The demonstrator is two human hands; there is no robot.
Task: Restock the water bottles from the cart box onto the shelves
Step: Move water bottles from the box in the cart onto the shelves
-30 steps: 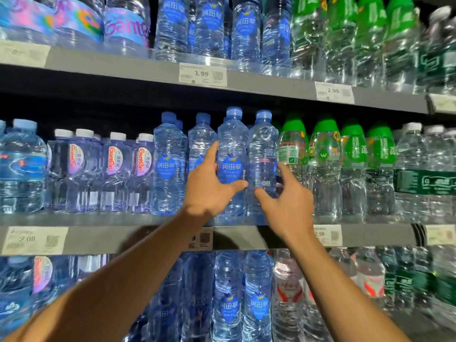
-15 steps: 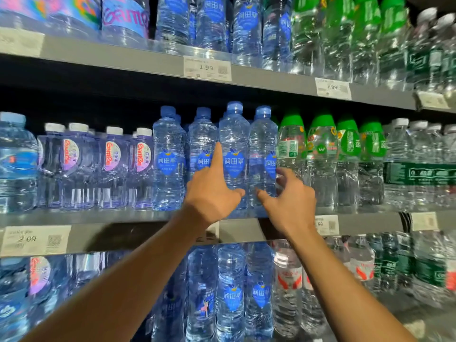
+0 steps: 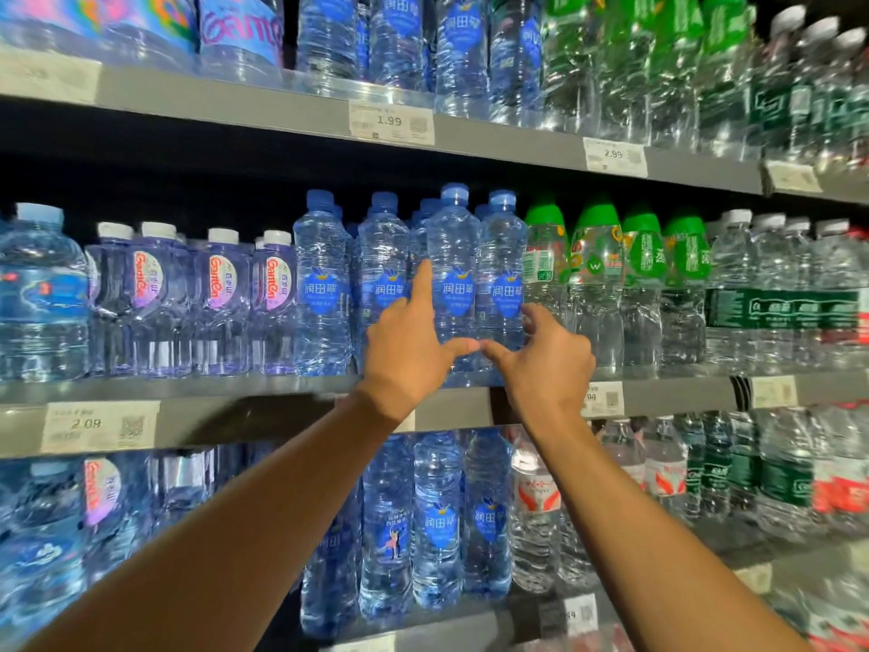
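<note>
Fingers of your left hand [image 3: 408,343] spread around a blue-capped water bottle [image 3: 454,275], index up its side, thumb across the front. Your right hand [image 3: 548,357] curls round its neighbour [image 3: 502,280], thumb tips almost meeting. Both bottles stand upright at the middle shelf's [image 3: 282,392] front edge, seemingly being squared into line. They're clear, ribbed, crinkly plastic with blue heart-shaped labels. The cart box isn't visible.

Blue-capped clear bottles [image 3: 454,275], blue heart labels. White-capped violet-tinted bottles [image 3: 221,294], pink-lilac labels, red lettering. Green-capped bottles [image 3: 595,275], green labels. Grey shelf edge [image 3: 263,411]; white price tags [image 3: 99,425].
</note>
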